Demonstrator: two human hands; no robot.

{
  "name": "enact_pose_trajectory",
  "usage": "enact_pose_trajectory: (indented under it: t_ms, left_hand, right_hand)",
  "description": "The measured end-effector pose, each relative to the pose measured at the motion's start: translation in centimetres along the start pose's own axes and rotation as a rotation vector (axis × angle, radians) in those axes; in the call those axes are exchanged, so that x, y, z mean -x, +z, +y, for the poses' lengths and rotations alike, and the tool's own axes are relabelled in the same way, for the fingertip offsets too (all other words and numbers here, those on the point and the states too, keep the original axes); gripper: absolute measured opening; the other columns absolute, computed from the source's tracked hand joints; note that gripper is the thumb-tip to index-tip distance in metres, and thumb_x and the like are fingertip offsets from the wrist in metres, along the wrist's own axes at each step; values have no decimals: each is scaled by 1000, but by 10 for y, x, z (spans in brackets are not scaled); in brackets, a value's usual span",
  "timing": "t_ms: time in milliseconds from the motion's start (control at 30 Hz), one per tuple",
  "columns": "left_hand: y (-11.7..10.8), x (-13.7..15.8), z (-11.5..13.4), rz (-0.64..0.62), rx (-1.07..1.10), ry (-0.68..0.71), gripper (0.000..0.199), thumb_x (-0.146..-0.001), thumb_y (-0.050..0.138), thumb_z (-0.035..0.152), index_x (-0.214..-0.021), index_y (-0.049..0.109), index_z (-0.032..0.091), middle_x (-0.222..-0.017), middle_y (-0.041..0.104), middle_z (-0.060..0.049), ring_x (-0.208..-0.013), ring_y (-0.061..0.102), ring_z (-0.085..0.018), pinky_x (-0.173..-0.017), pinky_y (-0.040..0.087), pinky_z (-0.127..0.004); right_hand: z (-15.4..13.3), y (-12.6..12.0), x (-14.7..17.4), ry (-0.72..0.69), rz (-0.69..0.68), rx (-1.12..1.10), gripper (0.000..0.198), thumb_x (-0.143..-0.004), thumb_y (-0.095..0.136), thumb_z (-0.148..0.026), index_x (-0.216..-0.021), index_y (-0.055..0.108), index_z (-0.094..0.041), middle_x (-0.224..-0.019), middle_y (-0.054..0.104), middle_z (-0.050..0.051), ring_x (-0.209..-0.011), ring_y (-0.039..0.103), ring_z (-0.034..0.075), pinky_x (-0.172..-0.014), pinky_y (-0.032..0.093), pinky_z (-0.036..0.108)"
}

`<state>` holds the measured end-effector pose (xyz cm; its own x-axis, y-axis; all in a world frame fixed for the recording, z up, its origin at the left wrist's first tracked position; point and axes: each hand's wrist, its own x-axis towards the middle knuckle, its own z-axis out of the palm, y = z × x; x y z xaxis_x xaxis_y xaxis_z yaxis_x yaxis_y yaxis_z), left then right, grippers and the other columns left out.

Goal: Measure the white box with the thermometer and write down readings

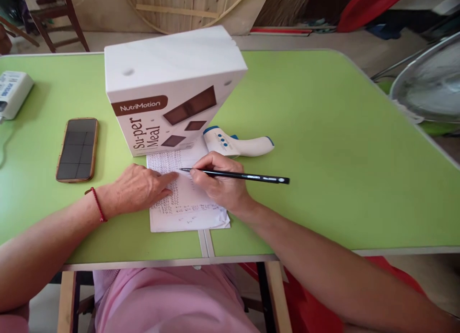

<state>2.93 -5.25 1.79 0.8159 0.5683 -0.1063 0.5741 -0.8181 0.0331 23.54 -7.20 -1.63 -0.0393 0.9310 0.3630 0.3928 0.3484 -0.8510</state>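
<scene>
A handwritten sheet of paper (187,222) lies near the table's front edge, its upper end reaching the foot of a white box. My left hand (138,187) rests palm down on the sheet's left side, index finger stretched out over the writing and thumb apart. A slim black pen (247,175) is pinched in my right hand (223,179). Its tip points left, at the paper, close to my left index fingertip; contact with the sheet cannot be made out. My right hand hides part of the page's right side.
The white "Su-per Meal" box (172,64) stands upright beyond the paper. Right of it lies a white and blue infrared thermometer (233,142). A phone (77,150) and a white charger (14,93) are on the green table's (341,146) left. A fan (431,84) stands off the right edge.
</scene>
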Motion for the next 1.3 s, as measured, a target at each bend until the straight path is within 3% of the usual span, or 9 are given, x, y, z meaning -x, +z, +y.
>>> enact_pose_trajectory:
  t_ms: [167,1033,1300]
  left_hand:
    - [-1,0,0,20,14,11,30,-97,55,33,-122,61,17,-71,72,-3,-55,65,-18,-44,26,-27]
    - [0,0,0,43,-11,17,29,-97,55,34,-119,63,17,-67,70,-4,-52,63,-17,-44,27,-26]
    - [-2,0,0,18,3,7,30,-97,55,33,-121,62,17,-69,71,-4,-54,65,-18,-44,26,-26]
  right_hand:
    - [2,0,2,-60,-47,11,13,-76,60,-18,-65,54,-22,-52,56,-7,-44,48,9,-42,38,22]
    - [-1,-3,0,-3,-109,48,11,-73,57,-20,-63,52,-22,-52,56,-5,-46,47,10,-43,37,23]
    - [0,-1,1,-14,-51,59,13,-73,59,-19,-63,51,-22,-51,54,-6,-45,47,9,-44,38,23]
